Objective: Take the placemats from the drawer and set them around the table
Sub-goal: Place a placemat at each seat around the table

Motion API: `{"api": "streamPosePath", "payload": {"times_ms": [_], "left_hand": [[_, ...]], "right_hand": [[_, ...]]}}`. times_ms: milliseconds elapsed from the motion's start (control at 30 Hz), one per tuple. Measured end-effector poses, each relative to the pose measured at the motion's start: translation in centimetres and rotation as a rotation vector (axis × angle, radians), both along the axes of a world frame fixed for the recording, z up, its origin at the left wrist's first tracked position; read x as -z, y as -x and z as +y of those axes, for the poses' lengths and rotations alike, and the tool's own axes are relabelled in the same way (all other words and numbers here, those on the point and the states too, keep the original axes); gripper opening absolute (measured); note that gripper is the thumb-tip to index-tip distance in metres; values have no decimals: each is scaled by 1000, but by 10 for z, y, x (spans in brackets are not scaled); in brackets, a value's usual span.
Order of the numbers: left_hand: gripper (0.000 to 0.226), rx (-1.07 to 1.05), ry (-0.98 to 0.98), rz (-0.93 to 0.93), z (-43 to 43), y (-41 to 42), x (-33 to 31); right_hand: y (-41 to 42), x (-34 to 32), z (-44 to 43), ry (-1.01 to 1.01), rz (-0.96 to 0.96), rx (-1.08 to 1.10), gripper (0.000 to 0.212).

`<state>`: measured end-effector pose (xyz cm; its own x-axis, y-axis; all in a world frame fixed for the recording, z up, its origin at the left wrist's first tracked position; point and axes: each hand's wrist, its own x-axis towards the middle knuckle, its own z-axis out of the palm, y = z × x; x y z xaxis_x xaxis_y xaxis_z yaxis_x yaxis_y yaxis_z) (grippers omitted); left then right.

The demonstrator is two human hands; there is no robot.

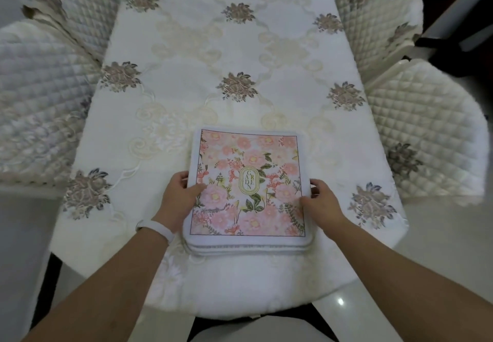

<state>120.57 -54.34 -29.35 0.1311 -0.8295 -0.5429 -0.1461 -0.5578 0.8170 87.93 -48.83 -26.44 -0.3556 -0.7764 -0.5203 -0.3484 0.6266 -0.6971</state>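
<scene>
Arms reach over the near end of the table (pixel 186 96); left hand (pixel 179 197) and right hand (pixel 321 203) pinch the stacked placemats (pixel 248 155) by their sides; soft, light, probably floppy; peel one by a corner.

Domestic dining room. A bench (pixel 186 96) covered by a cream tablecloth (pixel 266 37) embroidered with flowers stands between four chairs (pixel 424 125) in matching quilted covers, two per side. The floor (pixel 442 237) is glossy pale tile.
</scene>
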Motion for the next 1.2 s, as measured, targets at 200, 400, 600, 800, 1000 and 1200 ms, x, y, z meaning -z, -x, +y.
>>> {"api": "streamPosePath", "payload": {"times_ms": [200, 400, 600, 800, 1000, 1200], "left_hand": [[33, -8, 90, -14, 5, -3, -2], [32, 66, 201, -43, 8, -1, -11], [36, 12, 204, 48, 8, -5, -14], [53, 91, 119, 127, 11, 0, -12], [53, 68, 79, 208, 12, 11, -20], [51, 91, 114, 237, 19, 41, -41]], "right_hand": [[-5, -3, 7, 49, 50, -3, 29], [-13, -12, 8, 91, 77, -18, 20], [-16, -13, 7, 57, 80, 70, 29], [-14, -16, 1, 10, 8, 71, 38], [-8, -23, 5, 75, 5, 73, 39], [25, -33, 19, 128, 18, 80, 35]]}}
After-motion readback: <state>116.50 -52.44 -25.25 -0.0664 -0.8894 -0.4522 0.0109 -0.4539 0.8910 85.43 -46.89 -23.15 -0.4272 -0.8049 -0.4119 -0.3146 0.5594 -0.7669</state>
